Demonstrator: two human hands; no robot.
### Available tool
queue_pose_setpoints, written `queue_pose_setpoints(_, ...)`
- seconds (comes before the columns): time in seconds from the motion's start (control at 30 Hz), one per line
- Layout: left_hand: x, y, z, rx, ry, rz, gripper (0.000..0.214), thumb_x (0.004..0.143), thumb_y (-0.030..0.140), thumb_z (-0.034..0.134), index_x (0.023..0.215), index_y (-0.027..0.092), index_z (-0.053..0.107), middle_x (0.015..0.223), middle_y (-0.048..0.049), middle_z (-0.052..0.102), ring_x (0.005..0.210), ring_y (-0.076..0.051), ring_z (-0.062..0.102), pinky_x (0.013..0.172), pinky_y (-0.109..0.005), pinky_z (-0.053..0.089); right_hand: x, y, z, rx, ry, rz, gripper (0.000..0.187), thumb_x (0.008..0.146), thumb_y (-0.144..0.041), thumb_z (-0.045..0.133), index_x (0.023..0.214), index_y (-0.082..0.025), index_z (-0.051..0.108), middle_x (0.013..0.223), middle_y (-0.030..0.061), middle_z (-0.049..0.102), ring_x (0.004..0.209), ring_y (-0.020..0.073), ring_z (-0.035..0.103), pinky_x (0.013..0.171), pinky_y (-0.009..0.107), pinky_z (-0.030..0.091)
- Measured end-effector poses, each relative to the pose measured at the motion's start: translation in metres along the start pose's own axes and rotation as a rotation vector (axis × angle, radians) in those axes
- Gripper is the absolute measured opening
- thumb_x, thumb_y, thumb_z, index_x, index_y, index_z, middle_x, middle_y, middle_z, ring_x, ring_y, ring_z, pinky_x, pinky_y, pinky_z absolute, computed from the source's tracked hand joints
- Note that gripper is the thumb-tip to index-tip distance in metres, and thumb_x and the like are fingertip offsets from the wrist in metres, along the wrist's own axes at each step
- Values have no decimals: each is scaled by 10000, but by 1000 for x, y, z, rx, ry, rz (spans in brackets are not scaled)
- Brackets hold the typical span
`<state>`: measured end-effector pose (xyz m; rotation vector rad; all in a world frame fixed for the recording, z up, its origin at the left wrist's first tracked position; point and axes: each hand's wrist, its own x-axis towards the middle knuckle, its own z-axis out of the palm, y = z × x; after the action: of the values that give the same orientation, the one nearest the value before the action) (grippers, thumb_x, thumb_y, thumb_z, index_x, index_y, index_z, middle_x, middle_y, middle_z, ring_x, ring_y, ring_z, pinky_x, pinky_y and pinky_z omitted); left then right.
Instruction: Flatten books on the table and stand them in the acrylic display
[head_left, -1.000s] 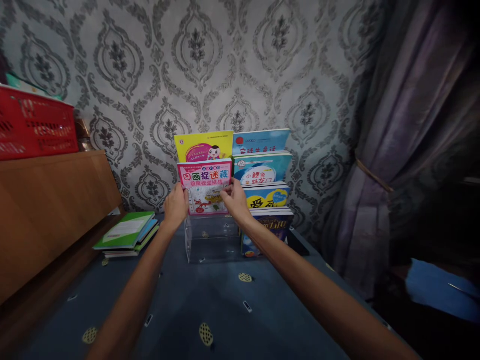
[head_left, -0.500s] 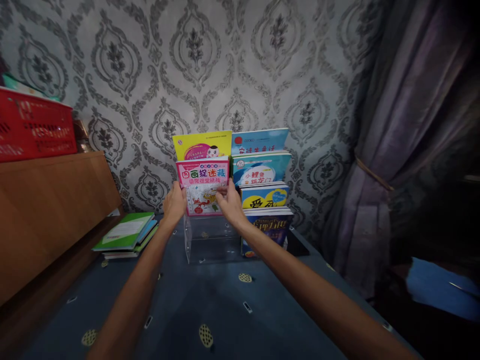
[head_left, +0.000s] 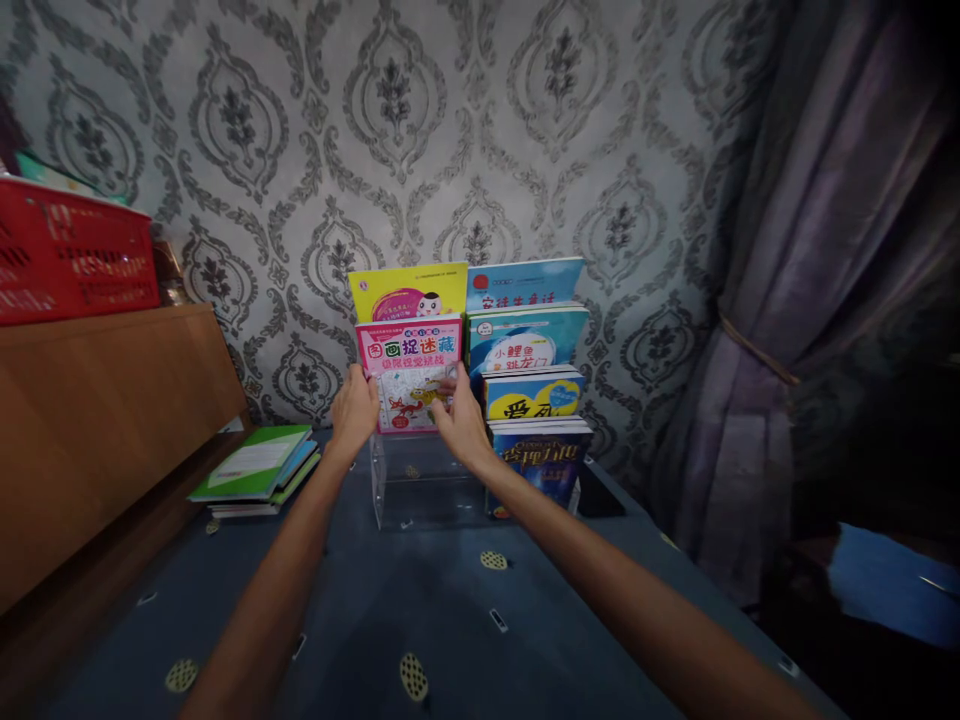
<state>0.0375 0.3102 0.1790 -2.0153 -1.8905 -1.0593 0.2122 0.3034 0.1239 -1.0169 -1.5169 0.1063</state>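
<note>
A pink picture book (head_left: 411,350) stands upright in the left half of a clear acrylic book rack (head_left: 427,495). My left hand (head_left: 355,408) is closed on the book's left edge. On its right edge, my right hand (head_left: 459,415) grips with the thumb across the cover. Behind it rises a taller yellow book (head_left: 409,285). The rack's right half holds a blue book (head_left: 525,280) at the back, a teal book (head_left: 529,340), a yellow-and-blue book (head_left: 536,400) and dark blue books (head_left: 544,465) in front. My right forearm passes before the dark blue ones.
A stack of books (head_left: 259,465) with a green one on top lies left of the rack. A wooden headboard (head_left: 112,420) bears a red plastic basket (head_left: 82,255). The patterned wall is behind, a grey curtain (head_left: 742,450) at right, dark blue patterned cloth (head_left: 390,620) below.
The view has shifted slightly, moving everything a little to the right in the picture. Both hands keep their hold on the pink book, which looks nearly unmoved in the rack.
</note>
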Motion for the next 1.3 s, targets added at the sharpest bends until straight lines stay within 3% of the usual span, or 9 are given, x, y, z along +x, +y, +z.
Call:
queue_pose_setpoints(0.13,3,-6,4,-34,21,52,187,1012,243,394,1082,168,551,1110,-138,699,1084,-283,658,872,-355,482,8,2,-2,144,-22,109,803,806,-258,533,1550,-117,266,1049,138,711,962,295,692,898,503,558)
queue_pose_setpoints(0.3,5,-9,11,-48,67,53,179,998,238,392,1034,176,556,1084,-138,684,1064,-278,645,876,-362,479,11,-6,3,513,-44,385,827,779,-305,576,1516,-149,235,842,36,714,703,224,713,574,319,559)
queue_pose_setpoints(0.4,5,-10,13,-76,78,50,176,998,241,386,1020,183,550,1079,-137,678,1051,-272,645,867,-359,481,10,-8,7,632,-31,437,826,779,-309,592,1498,-161,213,724,-28,687,557,179,676,488,258,510)
queue_pose_setpoints(0.73,5,-12,14,-119,100,60,160,987,277,409,1007,195,545,1069,-125,671,1046,-263,641,866,-354,488,10,-6,16,476,78,413,674,759,-183,531,1391,-186,296,642,-101,595,425,138,583,464,243,470)
queue_pose_setpoints(1.07,9,-9,9,-93,17,33,202,1002,302,396,1063,179,544,1085,-140,709,1057,-262,668,875,-349,478,6,-20,7,384,2,331,843,789,-203,513,1550,-169,152,778,-8,683,530,185,659,556,320,542)
queue_pose_setpoints(1.3,8,-9,7,-60,-11,33,238,1013,302,372,1108,159,538,1116,-167,714,1058,-287,680,849,-353,490,35,-51,-15,355,-79,211,896,844,-181,473,1608,-180,6,883,59,722,551,179,675,550,337,570)
